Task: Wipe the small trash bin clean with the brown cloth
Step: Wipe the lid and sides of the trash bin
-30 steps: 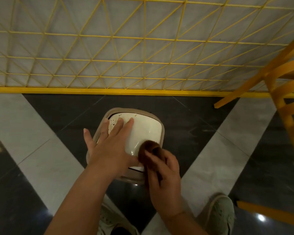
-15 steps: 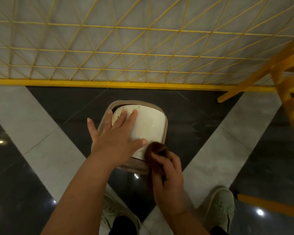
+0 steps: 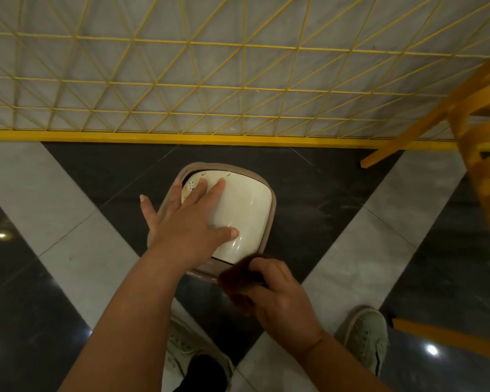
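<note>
The small trash bin (image 3: 249,210) stands on the floor, seen from above: a cream lid inside a taupe rim. My left hand (image 3: 193,222) lies flat on the lid's left side, fingers spread, holding nothing. My right hand (image 3: 280,295) grips the bunched brown cloth (image 3: 238,275) and presses it against the bin's near rim, at the front right corner. The cloth hides that part of the rim, and the bin's side walls are out of sight.
A yellow wire-mesh fence (image 3: 210,80) with a yellow base bar runs just behind the bin. A yellow wooden chair (image 3: 481,154) stands at the right. The floor is glossy black and grey tile. My two pale shoes (image 3: 364,338) are below the bin.
My right hand has slid the cloth from the cream lid's near edge down to the taupe rim, toward me. My left hand stays flat on the lid.
</note>
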